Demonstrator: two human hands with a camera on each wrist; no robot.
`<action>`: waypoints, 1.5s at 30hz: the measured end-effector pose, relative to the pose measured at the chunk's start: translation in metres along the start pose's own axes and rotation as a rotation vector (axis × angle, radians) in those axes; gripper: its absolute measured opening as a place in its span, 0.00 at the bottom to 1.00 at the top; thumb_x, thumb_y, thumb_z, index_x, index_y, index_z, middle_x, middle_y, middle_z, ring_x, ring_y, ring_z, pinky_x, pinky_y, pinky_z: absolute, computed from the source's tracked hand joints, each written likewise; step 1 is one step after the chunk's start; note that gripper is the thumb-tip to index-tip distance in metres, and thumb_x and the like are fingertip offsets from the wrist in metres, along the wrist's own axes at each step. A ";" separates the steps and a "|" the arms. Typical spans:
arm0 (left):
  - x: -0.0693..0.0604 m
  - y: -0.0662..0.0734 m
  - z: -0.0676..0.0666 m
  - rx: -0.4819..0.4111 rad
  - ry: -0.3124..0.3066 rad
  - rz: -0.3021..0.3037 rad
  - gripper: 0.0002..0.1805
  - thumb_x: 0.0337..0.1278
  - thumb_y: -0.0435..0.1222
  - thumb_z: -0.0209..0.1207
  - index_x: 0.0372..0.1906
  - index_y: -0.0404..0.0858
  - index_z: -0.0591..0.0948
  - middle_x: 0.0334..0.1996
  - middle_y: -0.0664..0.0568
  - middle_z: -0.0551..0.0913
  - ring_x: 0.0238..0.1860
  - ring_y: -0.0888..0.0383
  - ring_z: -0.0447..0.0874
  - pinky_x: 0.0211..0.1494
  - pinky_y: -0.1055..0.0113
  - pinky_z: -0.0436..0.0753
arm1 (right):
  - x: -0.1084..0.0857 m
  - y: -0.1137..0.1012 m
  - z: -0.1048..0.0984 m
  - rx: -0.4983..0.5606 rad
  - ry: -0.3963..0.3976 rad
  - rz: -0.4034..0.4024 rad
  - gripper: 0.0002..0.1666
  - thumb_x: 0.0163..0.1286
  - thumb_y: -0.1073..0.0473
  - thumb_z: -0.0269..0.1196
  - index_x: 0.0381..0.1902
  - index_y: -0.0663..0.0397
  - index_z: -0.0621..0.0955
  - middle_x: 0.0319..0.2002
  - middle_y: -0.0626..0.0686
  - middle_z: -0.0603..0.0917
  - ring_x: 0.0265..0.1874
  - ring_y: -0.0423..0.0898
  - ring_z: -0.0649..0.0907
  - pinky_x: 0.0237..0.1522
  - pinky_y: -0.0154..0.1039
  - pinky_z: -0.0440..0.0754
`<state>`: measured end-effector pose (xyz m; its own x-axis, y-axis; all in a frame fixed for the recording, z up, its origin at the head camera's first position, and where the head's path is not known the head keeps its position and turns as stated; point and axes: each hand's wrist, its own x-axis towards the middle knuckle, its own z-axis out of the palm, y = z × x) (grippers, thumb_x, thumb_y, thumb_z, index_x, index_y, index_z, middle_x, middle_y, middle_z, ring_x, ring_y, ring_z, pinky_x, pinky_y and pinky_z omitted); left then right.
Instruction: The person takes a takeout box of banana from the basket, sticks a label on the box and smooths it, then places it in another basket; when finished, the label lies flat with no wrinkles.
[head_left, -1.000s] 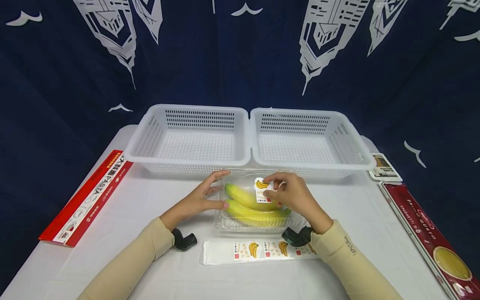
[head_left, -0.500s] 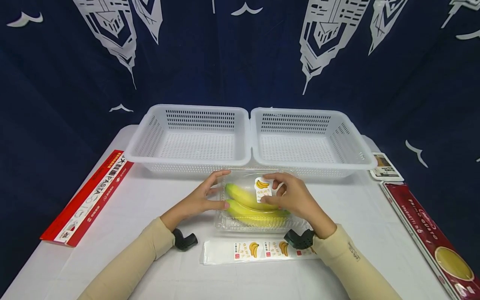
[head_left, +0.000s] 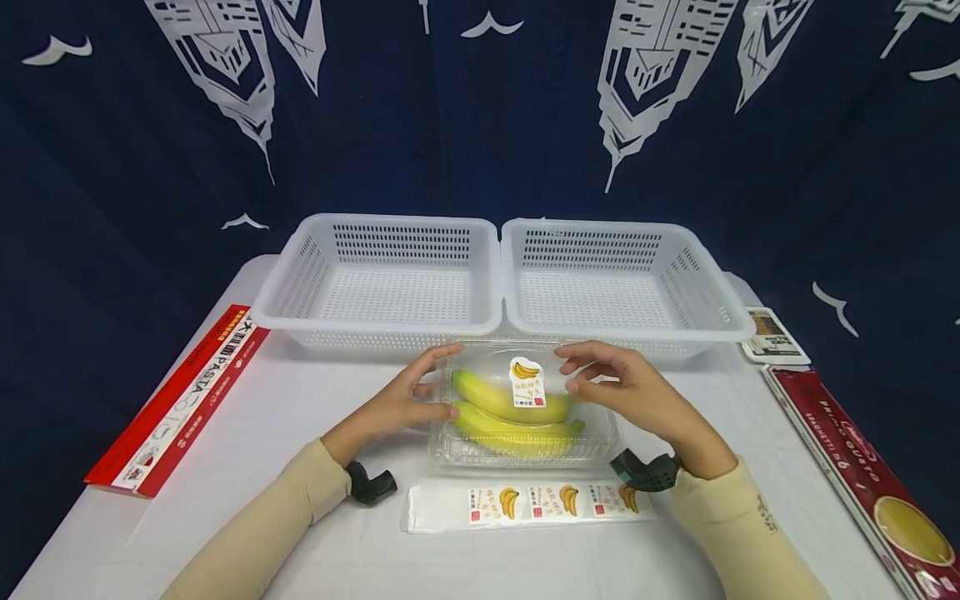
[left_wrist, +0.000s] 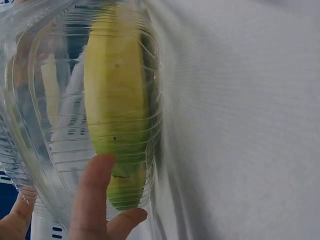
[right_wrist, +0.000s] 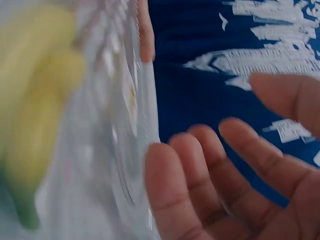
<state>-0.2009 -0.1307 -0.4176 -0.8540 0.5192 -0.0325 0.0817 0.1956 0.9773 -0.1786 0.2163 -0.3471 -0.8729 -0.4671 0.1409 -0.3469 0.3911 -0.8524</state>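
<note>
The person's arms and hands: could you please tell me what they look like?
The left sleeve and right sleeve are beige; the right one bears small dark lettering. A black, curved wrist camera sits at each wrist. The left hand and right hand are ungloved.

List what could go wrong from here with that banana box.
The banana sticker on the clear container might peel if an edge is loose; its hold can't be judged. The left hand touches only the left end, so a bump could swivel the container. The black device on the right wrist looks close to the label strip and might drag it.
</note>
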 end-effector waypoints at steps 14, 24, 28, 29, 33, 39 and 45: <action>0.003 -0.003 0.003 0.011 -0.018 0.029 0.49 0.61 0.36 0.70 0.85 0.44 0.60 0.87 0.42 0.49 0.79 0.20 0.54 0.73 0.24 0.67 | -0.019 0.024 -0.080 0.164 0.103 -0.128 0.29 0.78 0.78 0.58 0.65 0.44 0.85 0.52 0.48 0.90 0.44 0.43 0.91 0.51 0.31 0.88; 0.002 -0.011 0.003 0.021 -0.022 0.025 0.49 0.62 0.39 0.71 0.85 0.47 0.60 0.87 0.42 0.49 0.78 0.18 0.55 0.73 0.24 0.68 | -0.033 0.058 -0.113 0.364 0.533 -0.163 0.19 0.80 0.74 0.60 0.64 0.60 0.85 0.45 0.50 0.91 0.40 0.41 0.91 0.47 0.29 0.88; 0.006 -0.029 -0.003 0.013 -0.025 0.014 0.50 0.61 0.42 0.74 0.85 0.56 0.62 0.87 0.50 0.50 0.78 0.20 0.56 0.71 0.24 0.70 | -0.042 0.077 -0.123 0.484 0.691 -0.152 0.17 0.80 0.72 0.62 0.63 0.65 0.85 0.43 0.52 0.91 0.41 0.43 0.91 0.46 0.30 0.89; 0.006 -0.029 -0.003 0.012 -0.027 0.015 0.49 0.61 0.43 0.74 0.84 0.56 0.62 0.87 0.50 0.50 0.78 0.19 0.56 0.71 0.23 0.69 | -0.044 0.081 -0.126 0.509 0.731 -0.144 0.16 0.80 0.71 0.62 0.62 0.65 0.85 0.43 0.52 0.91 0.41 0.43 0.90 0.45 0.31 0.89; -0.002 -0.007 0.001 0.024 -0.039 0.017 0.49 0.62 0.41 0.71 0.85 0.51 0.59 0.88 0.42 0.46 0.78 0.15 0.51 0.71 0.20 0.66 | -0.051 0.092 -0.136 0.600 0.878 -0.119 0.15 0.80 0.71 0.62 0.60 0.67 0.86 0.40 0.53 0.90 0.37 0.43 0.91 0.42 0.32 0.90; -0.002 -0.005 0.001 0.004 -0.050 -0.004 0.50 0.63 0.41 0.70 0.86 0.51 0.57 0.88 0.42 0.42 0.78 0.14 0.48 0.65 0.27 0.77 | -0.049 0.109 -0.143 0.664 1.042 -0.021 0.12 0.78 0.72 0.64 0.54 0.64 0.88 0.40 0.53 0.88 0.33 0.44 0.88 0.36 0.31 0.90; 0.000 -0.005 -0.001 -0.021 -0.052 -0.022 0.50 0.63 0.38 0.69 0.86 0.49 0.56 0.88 0.42 0.40 0.79 0.15 0.47 0.61 0.33 0.83 | -0.050 0.129 -0.146 0.719 0.998 0.047 0.12 0.76 0.73 0.65 0.52 0.57 0.89 0.42 0.51 0.88 0.34 0.42 0.88 0.30 0.31 0.89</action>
<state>-0.2023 -0.1325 -0.4219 -0.8274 0.5579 -0.0649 0.0515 0.1903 0.9804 -0.2298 0.4055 -0.3904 -0.8686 0.4700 0.1568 -0.3161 -0.2820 -0.9059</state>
